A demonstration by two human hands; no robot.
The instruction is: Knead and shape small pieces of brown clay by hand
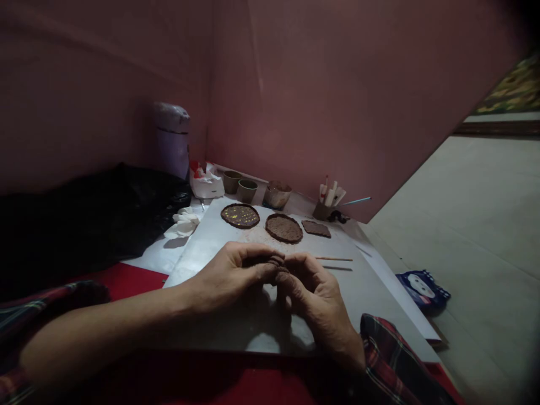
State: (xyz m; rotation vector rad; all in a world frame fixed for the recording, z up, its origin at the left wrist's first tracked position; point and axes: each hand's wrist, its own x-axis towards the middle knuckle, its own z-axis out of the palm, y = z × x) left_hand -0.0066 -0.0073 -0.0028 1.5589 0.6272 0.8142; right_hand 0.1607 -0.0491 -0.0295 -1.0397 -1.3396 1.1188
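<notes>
My left hand (234, 273) and my right hand (312, 295) meet over a white board (371, 292), fingers curled together. Between the fingertips sits a small lump of brown clay (277, 263), pinched by both hands. Beyond the hands lie three flat brown clay pieces: a round disc with yellow dots (240, 215), a plain round disc (284, 228) and a smaller flat slab (316, 228). A thin wooden stick (333, 259) rests on the board just right of the hands.
At the back stand two small cups (239, 185), a clay-smeared bowl (277, 194), a tool holder (327, 203) and a white box (206, 183). A black bag (93, 216) lies left, crumpled tissue (183, 222) beside it. A blue packet (423, 288) lies on the floor.
</notes>
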